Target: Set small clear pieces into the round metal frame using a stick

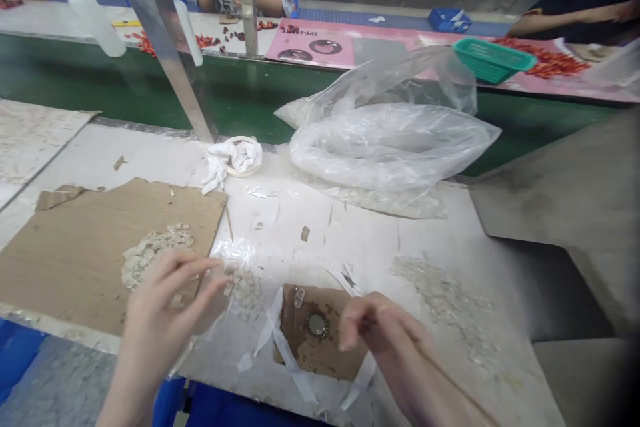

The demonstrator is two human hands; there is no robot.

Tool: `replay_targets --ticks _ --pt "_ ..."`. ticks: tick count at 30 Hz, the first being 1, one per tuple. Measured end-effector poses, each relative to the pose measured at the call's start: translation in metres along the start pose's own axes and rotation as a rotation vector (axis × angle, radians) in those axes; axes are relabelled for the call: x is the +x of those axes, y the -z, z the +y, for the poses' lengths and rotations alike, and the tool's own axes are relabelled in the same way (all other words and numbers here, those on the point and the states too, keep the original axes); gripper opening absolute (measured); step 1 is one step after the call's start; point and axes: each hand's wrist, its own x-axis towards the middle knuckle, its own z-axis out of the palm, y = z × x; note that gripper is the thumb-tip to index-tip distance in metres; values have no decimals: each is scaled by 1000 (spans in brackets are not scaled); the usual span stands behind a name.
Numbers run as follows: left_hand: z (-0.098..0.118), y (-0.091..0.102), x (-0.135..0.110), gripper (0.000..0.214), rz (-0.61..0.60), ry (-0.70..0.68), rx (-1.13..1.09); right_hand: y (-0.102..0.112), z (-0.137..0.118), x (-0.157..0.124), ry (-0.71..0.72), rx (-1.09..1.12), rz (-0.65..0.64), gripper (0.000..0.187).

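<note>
My left hand [167, 303] hovers with its fingers stretched out over a heap of small pale chips [153, 250] on a brown cardboard sheet [75, 247]. My right hand [377, 333] is curled in a pinch and holds a thin wooden stick [450, 380] that runs back along my forearm. Just left of its fingers lies a small cardboard piece [320, 340] taped to the table, with a round metal ornament [317, 325] and a clear piece [299, 296] on it.
Clear plastic bags [390, 140] lie at the far side of the white table [425, 240]. A tape roll with white cloth [237, 157] sits near a slanted metal post [165, 47]. Behind runs a green conveyor [100, 80] with glue bottles [95, 17], a teal basket [493, 60], and other people.
</note>
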Motion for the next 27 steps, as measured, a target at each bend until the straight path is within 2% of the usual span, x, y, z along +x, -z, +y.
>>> replay_targets --ticks 1,3,5,8,10,12,14,16,19,22,25,27 --pt "-21 5 -1 11 72 21 185 9 2 -2 -29 14 35 41" --pt "-54 13 -5 14 108 74 313 25 9 -5 -54 33 62 47" --pt "-67 14 -10 13 99 81 348 34 17 -8 -22 9 48 48" --pt "-52 3 -16 12 -45 45 251 34 28 -13 -12 -172 78 35" --pt "-32 -9 -21 11 -194 40 141 26 33 -18 -46 -308 175 25" --pt "-18 -21 -25 14 -256 87 73 19 39 -22 -35 -379 255 21" --pt "-13 -30 -29 18 -267 143 28 16 45 -25 70 -412 251 17" --pt "-17 -35 -32 18 -250 192 -12 18 49 -27 223 -479 191 17" --pt "-23 -36 -38 14 -190 266 -75 21 50 -28 380 -612 107 23" --pt "-16 -34 -45 10 -149 338 -197 20 48 -29 405 -692 83 26" --pt "7 -32 -46 13 -159 466 -510 16 46 -29 403 -735 67 26" --pt "26 -33 -42 18 -210 520 -704 15 46 -29 401 -755 50 26"
